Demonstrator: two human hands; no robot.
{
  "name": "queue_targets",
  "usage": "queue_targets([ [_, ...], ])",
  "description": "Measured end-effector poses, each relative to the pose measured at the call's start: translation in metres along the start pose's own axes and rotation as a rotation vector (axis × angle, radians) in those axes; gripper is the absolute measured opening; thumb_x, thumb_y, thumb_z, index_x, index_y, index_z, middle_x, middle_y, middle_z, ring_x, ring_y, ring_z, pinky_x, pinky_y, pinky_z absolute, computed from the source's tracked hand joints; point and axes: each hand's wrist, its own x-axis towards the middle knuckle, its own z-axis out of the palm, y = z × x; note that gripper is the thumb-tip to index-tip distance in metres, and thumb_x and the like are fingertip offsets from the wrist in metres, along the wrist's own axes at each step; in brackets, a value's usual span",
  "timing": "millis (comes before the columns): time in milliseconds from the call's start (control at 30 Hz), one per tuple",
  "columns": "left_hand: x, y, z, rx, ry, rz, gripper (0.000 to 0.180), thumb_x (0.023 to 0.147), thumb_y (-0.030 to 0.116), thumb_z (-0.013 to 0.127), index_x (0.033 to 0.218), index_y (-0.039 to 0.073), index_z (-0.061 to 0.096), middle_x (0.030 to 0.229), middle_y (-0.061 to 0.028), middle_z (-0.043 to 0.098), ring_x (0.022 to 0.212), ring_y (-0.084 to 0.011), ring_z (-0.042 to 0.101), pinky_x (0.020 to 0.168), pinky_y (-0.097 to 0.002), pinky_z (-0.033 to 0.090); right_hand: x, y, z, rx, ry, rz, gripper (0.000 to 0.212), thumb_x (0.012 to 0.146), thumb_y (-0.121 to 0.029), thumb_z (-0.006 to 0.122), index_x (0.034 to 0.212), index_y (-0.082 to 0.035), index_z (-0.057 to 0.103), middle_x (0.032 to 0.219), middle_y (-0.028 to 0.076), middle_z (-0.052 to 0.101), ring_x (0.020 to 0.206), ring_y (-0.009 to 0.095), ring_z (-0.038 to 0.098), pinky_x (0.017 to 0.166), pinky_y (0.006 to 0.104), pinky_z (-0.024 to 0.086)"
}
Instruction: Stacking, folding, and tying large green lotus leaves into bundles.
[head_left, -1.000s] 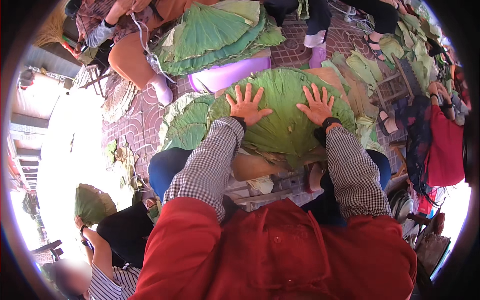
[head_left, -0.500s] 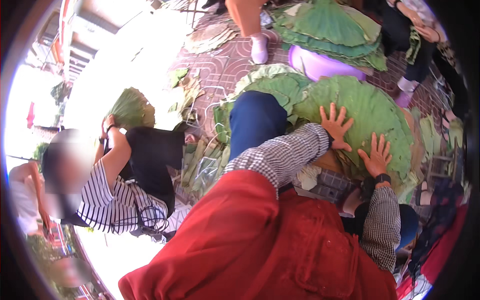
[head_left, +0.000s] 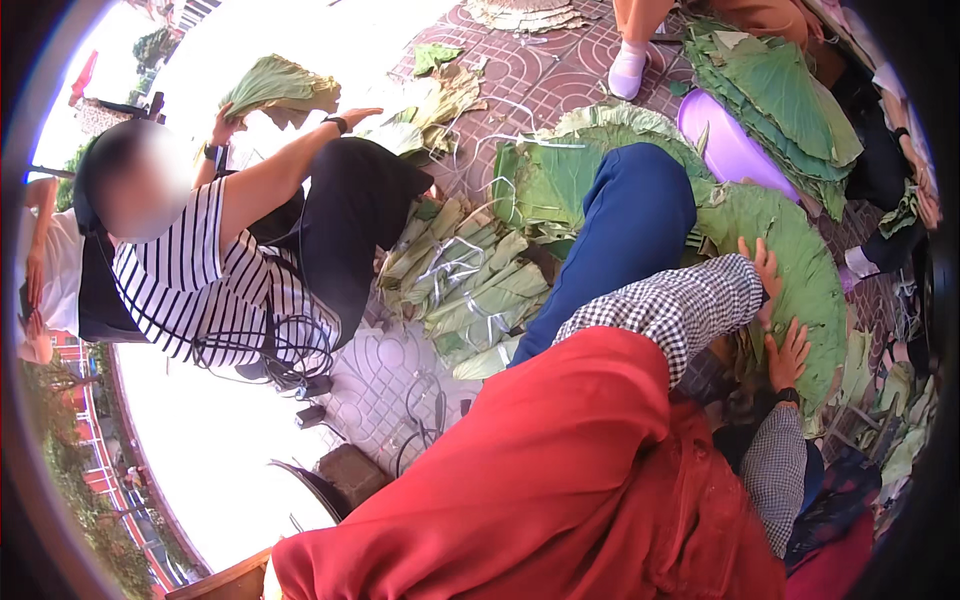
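Large round green lotus leaves [head_left: 815, 265] lie in front of me, spread flat at the right of the view. My left hand [head_left: 766, 280] rests on the near part of the top leaf with its fingers stretched out. Just nearer and to the right, my right hand [head_left: 789, 357] lies on the same leaf, fingers spread, a dark band at its wrist. Neither hand grips anything. More green leaves [head_left: 555, 180] are layered beyond my blue-trousered knee [head_left: 645, 185].
A purple basin [head_left: 735, 150] stands beyond, a leaf stack [head_left: 780, 90] over it. Tied leaf bundles [head_left: 470, 285] lie left of my knee. At left a person in a striped shirt [head_left: 180, 280] holds up a leaf [head_left: 280, 85]. Cables [head_left: 425, 415] run over the paving.
The view has swung left, so my hands appear farther right, still flat on the leaf and closer together. The person at left now stretches one arm out, away from the raised leaf.
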Motion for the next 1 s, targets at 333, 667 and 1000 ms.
queue_targets([
  [333,-0.175,-0.029,-0.173,-0.433,0.429,0.432,0.061,0.076,0.045,0.070,0.121,0.004,0.059,0.124,-0.0212,0.052,0.119,-0.0382,0.048,0.096,-0.0481,0.041,0.004,0.013,0.008,0.049,0.034,-0.010,0.081,0.086,-0.069,0.044,0.152,-0.033,0.013,0.159,0.005,0.007,0.144,0.038,0.003,0.108,0.0650,0.008],
  [667,-0.438,-0.267,-0.046,-0.876,0.588,-0.800,0.041,0.091,0.033,0.060,0.114,0.000,0.063,0.105,-0.0097,0.067,0.097,-0.0160,0.062,0.083,-0.0307,0.047,-0.003,0.015,0.005,0.175,0.045,-0.057,0.084,0.084,-0.070,0.047,0.152,-0.033,0.014,0.159,0.005,0.005,0.145,0.038,0.002,0.109,0.0635,0.004],
  [1000,-0.453,-0.288,0.161,-0.219,0.267,-0.973,0.055,0.068,0.027,0.077,0.115,0.004,0.060,0.110,-0.0202,0.062,0.103,-0.0388,0.058,0.087,-0.0432,0.047,0.003,0.005,-0.005,0.173,0.030,-0.068,0.083,0.085,-0.067,0.049,0.152,-0.030,0.017,0.159,0.010,0.007,0.144,0.039,0.003,0.112,0.0563,0.007],
])
